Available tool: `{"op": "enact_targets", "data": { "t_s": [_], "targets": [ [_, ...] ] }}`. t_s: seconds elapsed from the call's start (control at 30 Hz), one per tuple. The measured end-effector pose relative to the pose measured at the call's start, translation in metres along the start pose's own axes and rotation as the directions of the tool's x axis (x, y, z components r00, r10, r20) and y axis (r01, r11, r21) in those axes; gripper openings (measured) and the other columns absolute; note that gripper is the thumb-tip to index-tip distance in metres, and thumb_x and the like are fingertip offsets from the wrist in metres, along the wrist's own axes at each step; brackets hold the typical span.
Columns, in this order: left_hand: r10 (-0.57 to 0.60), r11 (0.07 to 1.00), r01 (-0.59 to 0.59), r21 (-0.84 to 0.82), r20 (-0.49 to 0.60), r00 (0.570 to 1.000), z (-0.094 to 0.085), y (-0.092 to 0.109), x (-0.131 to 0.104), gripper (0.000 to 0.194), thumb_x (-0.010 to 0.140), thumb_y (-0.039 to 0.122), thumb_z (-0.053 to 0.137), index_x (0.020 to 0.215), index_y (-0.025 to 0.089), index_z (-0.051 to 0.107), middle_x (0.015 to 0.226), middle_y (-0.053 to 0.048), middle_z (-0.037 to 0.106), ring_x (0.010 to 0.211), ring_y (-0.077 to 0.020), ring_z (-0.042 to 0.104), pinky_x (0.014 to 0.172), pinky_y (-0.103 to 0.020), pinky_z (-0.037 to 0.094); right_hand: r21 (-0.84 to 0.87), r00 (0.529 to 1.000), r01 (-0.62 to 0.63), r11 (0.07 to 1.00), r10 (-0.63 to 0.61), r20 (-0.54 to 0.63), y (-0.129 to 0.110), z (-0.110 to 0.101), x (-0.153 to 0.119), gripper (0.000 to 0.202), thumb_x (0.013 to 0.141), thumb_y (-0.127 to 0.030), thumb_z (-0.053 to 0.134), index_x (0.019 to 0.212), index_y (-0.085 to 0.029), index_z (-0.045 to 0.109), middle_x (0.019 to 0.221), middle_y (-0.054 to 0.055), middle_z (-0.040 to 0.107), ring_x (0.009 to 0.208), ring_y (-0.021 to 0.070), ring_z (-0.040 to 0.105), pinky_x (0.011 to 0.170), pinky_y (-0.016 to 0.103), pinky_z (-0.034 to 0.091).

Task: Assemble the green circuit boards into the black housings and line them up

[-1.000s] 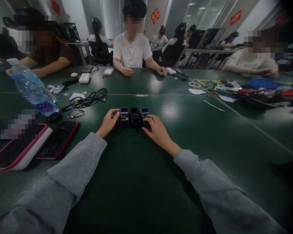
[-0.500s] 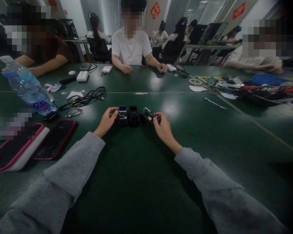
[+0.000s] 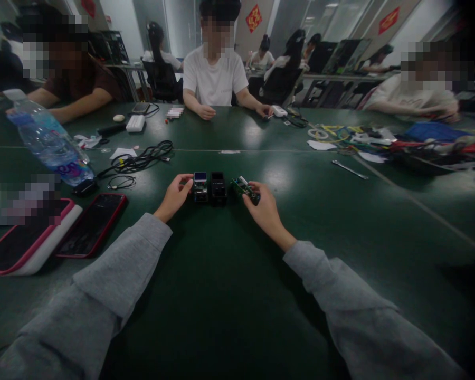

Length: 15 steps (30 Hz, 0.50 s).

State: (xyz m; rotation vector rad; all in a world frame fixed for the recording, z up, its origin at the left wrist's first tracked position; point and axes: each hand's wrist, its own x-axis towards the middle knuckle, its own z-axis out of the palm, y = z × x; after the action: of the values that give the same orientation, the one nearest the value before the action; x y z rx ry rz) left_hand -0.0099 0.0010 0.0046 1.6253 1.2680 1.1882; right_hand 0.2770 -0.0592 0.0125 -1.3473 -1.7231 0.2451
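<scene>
On the green table (image 3: 221, 274) a small board with a screen (image 3: 200, 186) stands just right of my left hand (image 3: 177, 196), whose thumb and fingers touch its left edge. Next to it is a black device (image 3: 218, 187) that neither hand touches. My right hand (image 3: 264, 206) pinches a green circuit board (image 3: 241, 186) by its right end, thumb in front and fingers behind. That board is tilted, and the fingers cover part of it.
At the left are a water bottle (image 3: 51, 142), a red-edged phone (image 3: 93, 224), a pink-edged phone (image 3: 27, 240) and black cables (image 3: 142, 158). A wrench (image 3: 349, 169) and a heap of cables (image 3: 340, 134) lie right. A person (image 3: 216, 76) sits opposite.
The green board in my right hand has turned, showing more of its green face, and my thumb has shifted left and down over it. My left hand is nearly unchanged.
</scene>
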Motion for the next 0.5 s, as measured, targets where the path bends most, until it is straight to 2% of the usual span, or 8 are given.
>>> {"op": "enact_targets", "data": {
  "t_s": [0.17,0.23,0.43,0.5],
  "targets": [
    [0.003,1.0,-0.003,0.0,0.003,1.0,-0.001,-0.002,0.001,0.027,0.096,0.034,0.055,0.12,0.023,0.059,0.115,-0.007,0.063,0.078,-0.013,0.06,0.066,-0.026,0.047,0.116,0.989,-0.147,0.982,0.149,-0.007,0.005,0.0,0.002,0.037,0.094,-0.042,0.046,0.121,-0.019,0.059,0.106,0.011,0.067,0.096,0.026,0.064,0.086,0.043,0.051],
    [0.003,1.0,-0.003,0.001,0.0,1.0,0.0,-0.003,0.001,0.027,0.096,0.033,0.055,0.121,0.023,0.059,0.115,-0.007,0.063,0.078,-0.0129,0.06,0.065,-0.026,0.047,0.121,0.988,-0.153,0.981,0.154,0.0,0.009,0.001,0.003,0.037,0.096,-0.044,0.041,0.117,-0.02,0.061,0.107,0.011,0.067,0.096,0.0259,0.063,0.087,0.044,0.05],
    [0.003,1.0,-0.003,-0.009,0.0,1.0,0.001,-0.001,0.001,0.026,0.096,0.032,0.055,0.119,0.022,0.06,0.114,-0.007,0.063,0.077,-0.0126,0.06,0.065,-0.025,0.047,-0.013,0.988,-0.155,0.988,0.155,-0.012,0.019,0.003,0.006,0.044,0.099,-0.051,0.032,0.102,-0.02,0.063,0.101,0.012,0.067,0.097,0.0293,0.059,0.091,0.049,0.046],
    [0.007,1.0,-0.007,-0.008,-0.005,1.0,0.001,-0.001,0.001,0.026,0.095,0.032,0.055,0.119,0.022,0.06,0.113,-0.006,0.064,0.076,-0.012,0.06,0.065,-0.025,0.048,-0.007,0.986,-0.163,0.987,0.162,-0.038,0.02,0.003,0.006,0.047,0.099,-0.053,0.031,0.103,-0.019,0.062,0.102,0.013,0.065,0.097,0.0289,0.058,0.093,0.05,0.045]
  ]
}}
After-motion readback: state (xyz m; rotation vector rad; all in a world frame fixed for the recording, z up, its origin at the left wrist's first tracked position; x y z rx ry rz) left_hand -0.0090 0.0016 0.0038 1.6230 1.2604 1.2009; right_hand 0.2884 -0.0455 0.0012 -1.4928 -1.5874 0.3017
